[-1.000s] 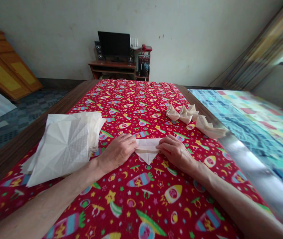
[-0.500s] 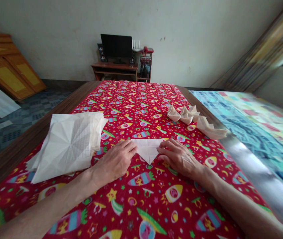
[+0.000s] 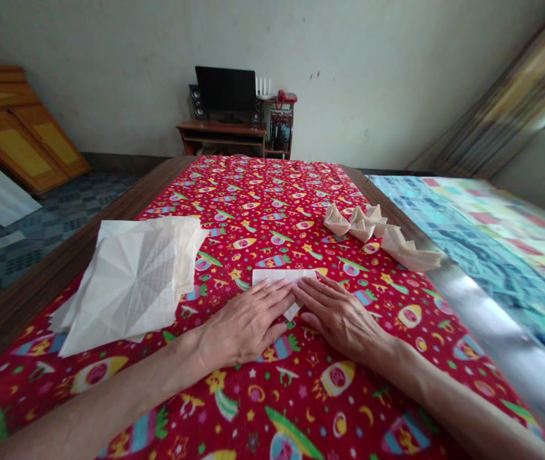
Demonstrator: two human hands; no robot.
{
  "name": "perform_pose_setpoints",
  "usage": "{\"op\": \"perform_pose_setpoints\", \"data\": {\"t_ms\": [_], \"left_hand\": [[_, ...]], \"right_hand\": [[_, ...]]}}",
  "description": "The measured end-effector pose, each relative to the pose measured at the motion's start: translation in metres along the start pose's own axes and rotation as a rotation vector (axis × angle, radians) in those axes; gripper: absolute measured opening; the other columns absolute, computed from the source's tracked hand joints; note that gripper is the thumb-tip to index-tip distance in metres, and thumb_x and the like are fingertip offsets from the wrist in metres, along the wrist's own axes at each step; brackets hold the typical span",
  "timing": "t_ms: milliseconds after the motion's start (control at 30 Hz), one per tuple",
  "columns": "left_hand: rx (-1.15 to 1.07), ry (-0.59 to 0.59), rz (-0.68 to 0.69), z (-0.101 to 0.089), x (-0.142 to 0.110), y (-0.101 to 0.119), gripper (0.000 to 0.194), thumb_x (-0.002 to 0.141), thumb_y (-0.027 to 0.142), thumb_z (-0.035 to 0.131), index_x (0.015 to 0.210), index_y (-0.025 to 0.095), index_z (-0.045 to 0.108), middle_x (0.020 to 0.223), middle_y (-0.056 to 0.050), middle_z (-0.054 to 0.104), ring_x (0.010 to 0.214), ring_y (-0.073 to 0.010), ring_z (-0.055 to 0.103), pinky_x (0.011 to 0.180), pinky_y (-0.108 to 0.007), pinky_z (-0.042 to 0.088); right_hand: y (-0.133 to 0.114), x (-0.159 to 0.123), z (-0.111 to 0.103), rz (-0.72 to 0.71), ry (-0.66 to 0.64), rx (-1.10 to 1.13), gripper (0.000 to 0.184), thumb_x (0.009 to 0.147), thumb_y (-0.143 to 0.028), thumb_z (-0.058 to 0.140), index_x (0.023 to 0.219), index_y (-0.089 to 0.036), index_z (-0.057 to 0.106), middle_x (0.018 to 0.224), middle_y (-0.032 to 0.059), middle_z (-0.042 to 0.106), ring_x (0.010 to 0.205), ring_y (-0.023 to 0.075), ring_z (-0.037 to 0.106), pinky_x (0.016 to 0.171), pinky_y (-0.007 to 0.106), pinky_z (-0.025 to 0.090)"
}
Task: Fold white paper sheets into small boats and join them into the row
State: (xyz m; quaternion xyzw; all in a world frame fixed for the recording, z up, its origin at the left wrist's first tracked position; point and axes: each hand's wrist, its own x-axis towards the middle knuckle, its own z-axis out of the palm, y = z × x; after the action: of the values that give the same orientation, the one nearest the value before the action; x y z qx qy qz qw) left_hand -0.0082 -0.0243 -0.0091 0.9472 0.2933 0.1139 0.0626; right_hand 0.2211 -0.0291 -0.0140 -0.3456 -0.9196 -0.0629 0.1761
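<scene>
A folded sheet of white paper [image 3: 276, 275] lies on the red patterned cloth [image 3: 253, 415], its long straight edge away from me and a point towards me. My left hand [image 3: 248, 319] rests flat on its left part, fingers stretched out. From the other side my right hand [image 3: 339, 316] lies over the right part, fingers also stretched flat, and the fingertips of both hands almost meet in the middle. Between them the paper's lower tip shows; the rest of its near side is covered by my fingers.
Left of my hands lies a stack of creased paper sheets [image 3: 123, 281]. Several folded paper pieces [image 3: 404, 249] stand near the table's right edge. Beyond the table are a desk [image 3: 224, 130] with a monitor [image 3: 225, 88], and a bed [image 3: 473, 236] at the right.
Both hands have moved inward from the paper's two ends and flattened onto it. My fingers now cover most of the pointed flap. The stack and folded pieces stay put.
</scene>
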Motion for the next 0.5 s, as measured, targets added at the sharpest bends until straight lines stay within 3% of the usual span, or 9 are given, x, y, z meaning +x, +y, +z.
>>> {"op": "perform_pose_setpoints", "data": {"t_ms": [100,333,500], "left_hand": [[-0.001,0.015,0.001,-0.001,-0.004,-0.001,0.049,0.095,0.031,0.041,0.142,0.017,0.032,0.148,-0.01,0.034,0.139,-0.0209,0.028,0.114,-0.04,0.027],[0.027,0.017,-0.018,-0.005,-0.019,-0.01,0.047,0.094,0.033,0.043,0.139,0.016,0.039,0.148,-0.011,0.036,0.137,-0.021,0.031,0.113,-0.039,0.03],[0.044,0.006,-0.01,-0.005,-0.013,-0.005,0.051,0.094,0.036,0.042,0.138,0.011,0.039,0.147,-0.013,0.036,0.137,-0.0221,0.031,0.113,-0.038,0.03]], "right_hand": [[0.0,-0.001,-0.001,0.017,-0.007,-0.003,0.041,0.095,-0.029,0.045,0.133,-0.015,0.048,0.129,0.0143,0.057,0.121,0.026,0.052,0.1,0.046,0.044],[-0.004,0.0,-0.006,0.037,0.002,-0.039,0.031,0.094,-0.023,0.044,0.121,-0.015,0.057,0.121,0.0141,0.063,0.114,0.0266,0.058,0.096,0.046,0.048],[-0.014,0.002,-0.001,-0.003,-0.008,-0.001,0.038,0.096,-0.025,0.039,0.131,-0.01,0.047,0.128,0.0153,0.058,0.121,0.0257,0.052,0.101,0.046,0.044]]}}
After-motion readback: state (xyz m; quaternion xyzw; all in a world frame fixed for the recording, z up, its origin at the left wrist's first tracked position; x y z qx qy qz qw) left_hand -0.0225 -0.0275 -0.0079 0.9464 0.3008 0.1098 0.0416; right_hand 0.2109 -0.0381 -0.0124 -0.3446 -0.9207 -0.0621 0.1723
